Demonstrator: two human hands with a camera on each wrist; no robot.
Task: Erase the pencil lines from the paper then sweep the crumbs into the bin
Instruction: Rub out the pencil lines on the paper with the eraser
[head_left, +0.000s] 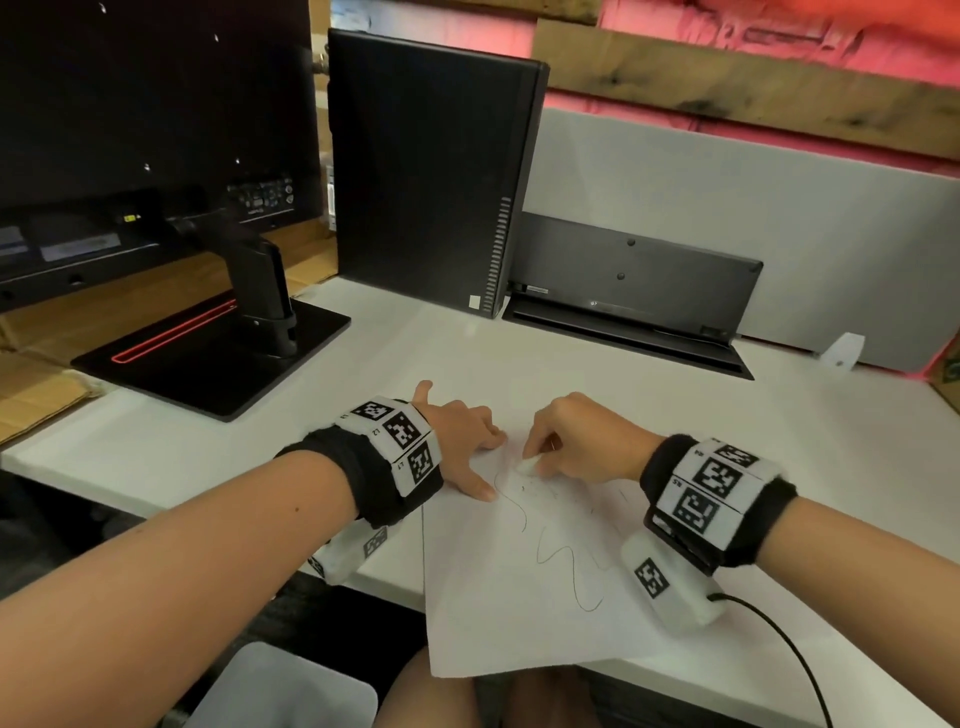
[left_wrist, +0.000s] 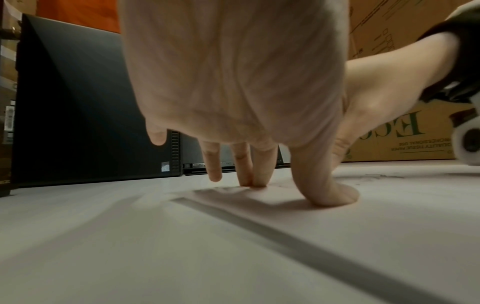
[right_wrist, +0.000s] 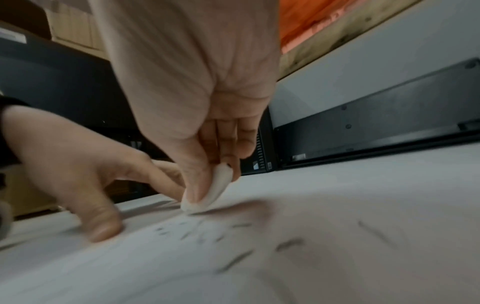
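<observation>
Paper (head_left: 519, 597) pinned by your left hand (head_left: 462, 441), fingers straight; your right hand (head_left: 582, 441) pinches the eraser (head_left: 527, 466) mid-erasing. Next, rub the pencil lines (head_left: 566, 561) nearer you.

On the white desk (head_left: 779, 467), a sheet of paper (head_left: 519, 623) overhangs the near edge. Her left hand (head_left: 462, 436) presses fingertips on its far corner; the right hand (head_left: 582, 441) pinches a white eraser (head_left: 527, 466) against wavy pencil lines (head_left: 566, 561).
</observation>
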